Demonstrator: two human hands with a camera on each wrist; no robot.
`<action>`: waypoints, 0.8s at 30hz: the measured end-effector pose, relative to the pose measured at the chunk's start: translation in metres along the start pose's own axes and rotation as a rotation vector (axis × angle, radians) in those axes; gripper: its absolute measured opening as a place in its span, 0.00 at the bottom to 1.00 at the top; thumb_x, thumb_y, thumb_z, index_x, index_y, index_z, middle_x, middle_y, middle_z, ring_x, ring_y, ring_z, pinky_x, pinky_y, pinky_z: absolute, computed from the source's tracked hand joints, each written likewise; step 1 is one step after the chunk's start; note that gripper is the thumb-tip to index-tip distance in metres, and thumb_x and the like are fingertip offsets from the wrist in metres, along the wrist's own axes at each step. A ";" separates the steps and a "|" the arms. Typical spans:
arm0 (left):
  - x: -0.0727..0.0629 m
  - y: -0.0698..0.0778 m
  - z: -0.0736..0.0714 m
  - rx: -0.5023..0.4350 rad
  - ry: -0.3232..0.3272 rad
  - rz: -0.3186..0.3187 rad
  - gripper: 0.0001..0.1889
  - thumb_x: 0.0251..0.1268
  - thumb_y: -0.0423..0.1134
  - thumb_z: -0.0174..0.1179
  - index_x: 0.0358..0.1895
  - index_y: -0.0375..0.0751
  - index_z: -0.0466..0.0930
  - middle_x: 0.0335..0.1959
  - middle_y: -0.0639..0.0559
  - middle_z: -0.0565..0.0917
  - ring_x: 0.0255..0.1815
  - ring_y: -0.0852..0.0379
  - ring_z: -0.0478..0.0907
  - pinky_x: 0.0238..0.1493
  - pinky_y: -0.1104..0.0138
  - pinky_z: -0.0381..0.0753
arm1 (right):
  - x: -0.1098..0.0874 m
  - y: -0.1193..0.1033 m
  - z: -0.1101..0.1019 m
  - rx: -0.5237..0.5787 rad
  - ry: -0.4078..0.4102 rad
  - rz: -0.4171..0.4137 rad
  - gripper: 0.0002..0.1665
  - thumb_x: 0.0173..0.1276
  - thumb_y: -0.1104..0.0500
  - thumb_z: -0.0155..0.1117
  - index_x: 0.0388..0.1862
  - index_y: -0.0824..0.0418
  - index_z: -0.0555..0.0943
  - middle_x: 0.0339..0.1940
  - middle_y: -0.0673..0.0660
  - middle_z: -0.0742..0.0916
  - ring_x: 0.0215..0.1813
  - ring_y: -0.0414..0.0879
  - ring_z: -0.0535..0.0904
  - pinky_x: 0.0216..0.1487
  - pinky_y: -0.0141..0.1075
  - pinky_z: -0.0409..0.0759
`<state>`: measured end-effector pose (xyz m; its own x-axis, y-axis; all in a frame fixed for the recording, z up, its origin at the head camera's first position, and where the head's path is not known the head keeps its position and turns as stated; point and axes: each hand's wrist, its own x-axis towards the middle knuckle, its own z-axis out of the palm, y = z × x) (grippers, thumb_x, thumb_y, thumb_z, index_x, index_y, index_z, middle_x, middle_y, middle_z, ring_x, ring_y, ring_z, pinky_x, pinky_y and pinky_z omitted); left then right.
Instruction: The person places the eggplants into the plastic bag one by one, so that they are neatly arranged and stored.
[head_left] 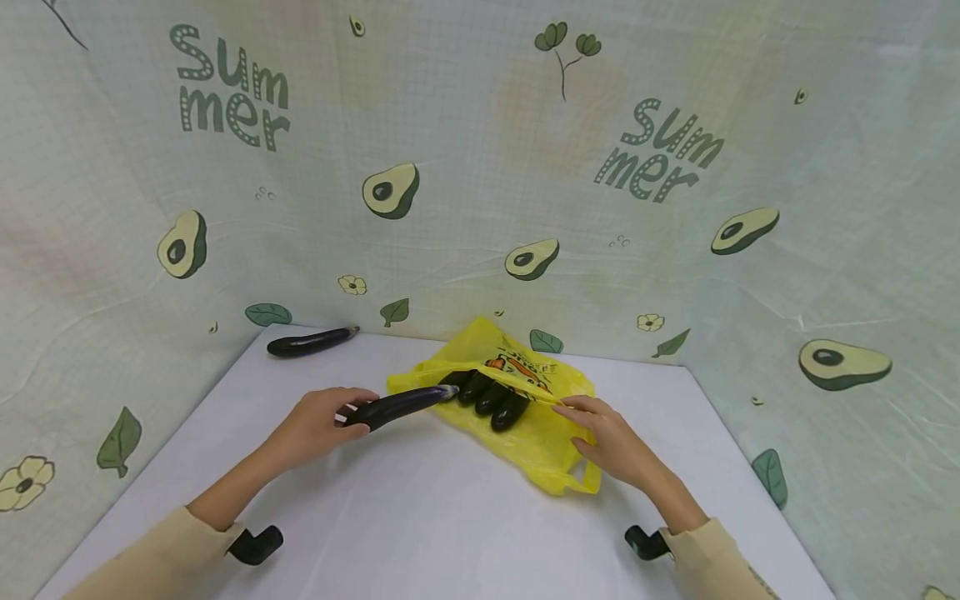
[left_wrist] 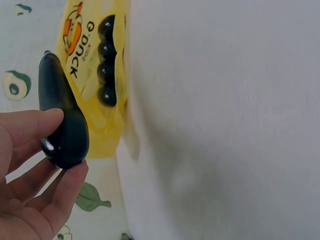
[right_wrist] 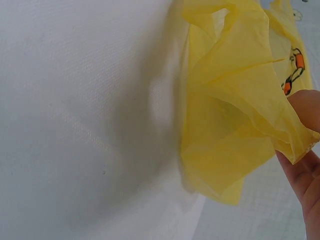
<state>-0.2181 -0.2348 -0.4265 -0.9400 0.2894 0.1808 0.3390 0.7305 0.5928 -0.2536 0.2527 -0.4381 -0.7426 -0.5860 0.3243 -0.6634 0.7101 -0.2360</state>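
One eggplant (head_left: 401, 406), gripped by the left hand (head_left: 324, 421) beside the bag (head_left: 542, 452), could snag if the rim (head_left: 542, 394) pinched by the right hand (head_left: 606, 435) sags.

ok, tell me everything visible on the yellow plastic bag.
The thin, translucent yellow plastic bag lies crumpled on the white tabletop, mouth open, one looped handle at its near right. It bears an orange-and-black cartoon and dark "G.DUCK" lettering. Four glossy, dark eggplants show in its mouth. The person's right hand pinches the mouth's upper edge.
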 end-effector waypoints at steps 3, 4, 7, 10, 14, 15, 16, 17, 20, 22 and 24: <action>0.001 0.004 0.006 -0.002 -0.011 -0.008 0.25 0.65 0.37 0.75 0.65 0.46 0.84 0.56 0.48 0.88 0.50 0.50 0.86 0.49 0.56 0.89 | 0.000 0.000 0.000 0.000 0.003 0.001 0.39 0.58 0.74 0.81 0.70 0.62 0.82 0.67 0.63 0.83 0.66 0.60 0.80 0.61 0.52 0.84; 0.001 0.006 0.007 -0.003 -0.013 -0.006 0.25 0.65 0.37 0.75 0.65 0.46 0.84 0.56 0.48 0.88 0.50 0.50 0.86 0.49 0.56 0.89 | 0.000 0.000 0.000 0.000 0.003 0.001 0.39 0.58 0.74 0.81 0.70 0.62 0.82 0.67 0.63 0.83 0.66 0.60 0.80 0.61 0.52 0.84; 0.001 0.010 0.013 -0.006 -0.022 0.008 0.24 0.65 0.36 0.75 0.64 0.46 0.85 0.56 0.48 0.88 0.50 0.51 0.86 0.48 0.58 0.88 | 0.000 -0.001 0.000 0.000 0.004 0.002 0.40 0.57 0.74 0.81 0.70 0.62 0.82 0.67 0.63 0.83 0.66 0.60 0.80 0.61 0.53 0.84; 0.002 0.013 0.018 -0.021 -0.036 0.019 0.24 0.65 0.36 0.75 0.65 0.46 0.85 0.56 0.48 0.88 0.49 0.52 0.86 0.45 0.61 0.88 | 0.000 0.000 0.000 0.002 0.001 0.005 0.40 0.57 0.74 0.81 0.70 0.61 0.82 0.67 0.62 0.83 0.66 0.60 0.80 0.61 0.52 0.84; 0.003 0.016 0.024 -0.037 -0.043 0.027 0.25 0.65 0.37 0.76 0.65 0.47 0.84 0.56 0.49 0.88 0.49 0.53 0.85 0.43 0.63 0.88 | -0.001 0.000 0.000 0.003 -0.003 0.007 0.40 0.58 0.74 0.81 0.71 0.60 0.82 0.67 0.62 0.83 0.66 0.59 0.80 0.62 0.52 0.84; 0.003 0.017 0.026 -0.037 -0.043 0.027 0.25 0.65 0.37 0.76 0.65 0.47 0.84 0.56 0.49 0.88 0.49 0.54 0.85 0.44 0.64 0.87 | -0.001 0.000 0.000 0.003 -0.004 0.008 0.40 0.58 0.74 0.81 0.71 0.60 0.82 0.67 0.62 0.83 0.66 0.59 0.80 0.62 0.52 0.84; 0.004 0.017 0.028 -0.040 -0.044 0.027 0.25 0.65 0.38 0.76 0.66 0.47 0.84 0.56 0.49 0.88 0.49 0.54 0.85 0.44 0.64 0.87 | -0.001 -0.001 0.000 0.002 -0.004 0.009 0.40 0.58 0.74 0.81 0.71 0.60 0.82 0.67 0.62 0.83 0.66 0.59 0.80 0.62 0.52 0.84; 0.005 0.018 0.029 -0.044 -0.046 0.027 0.25 0.65 0.38 0.76 0.66 0.47 0.84 0.56 0.50 0.88 0.49 0.54 0.85 0.44 0.64 0.87 | -0.001 -0.001 0.000 0.002 -0.004 0.009 0.40 0.58 0.74 0.81 0.71 0.60 0.82 0.67 0.62 0.83 0.66 0.59 0.80 0.62 0.52 0.84; 0.006 0.021 0.034 -0.057 -0.055 0.027 0.25 0.65 0.38 0.76 0.66 0.47 0.84 0.55 0.50 0.88 0.49 0.55 0.85 0.44 0.65 0.87 | -0.001 -0.001 0.000 0.004 -0.004 0.011 0.40 0.58 0.74 0.81 0.71 0.60 0.82 0.67 0.62 0.83 0.66 0.59 0.80 0.61 0.52 0.84; 0.008 0.023 0.038 -0.066 -0.058 0.033 0.25 0.65 0.38 0.76 0.65 0.46 0.85 0.55 0.50 0.88 0.48 0.55 0.85 0.44 0.65 0.87 | -0.001 -0.001 -0.001 0.005 -0.003 0.010 0.40 0.58 0.74 0.81 0.71 0.61 0.82 0.67 0.62 0.83 0.65 0.59 0.80 0.61 0.53 0.84; 0.009 0.025 0.043 -0.075 -0.058 0.041 0.24 0.65 0.37 0.76 0.64 0.45 0.85 0.54 0.50 0.89 0.47 0.55 0.86 0.43 0.65 0.87 | -0.001 -0.001 -0.001 0.006 -0.001 0.007 0.40 0.58 0.74 0.81 0.71 0.62 0.82 0.67 0.62 0.83 0.65 0.60 0.80 0.61 0.53 0.84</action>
<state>-0.2167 -0.1872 -0.4435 -0.9208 0.3550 0.1616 0.3711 0.6696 0.6434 -0.2522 0.2523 -0.4374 -0.7473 -0.5814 0.3216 -0.6587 0.7119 -0.2436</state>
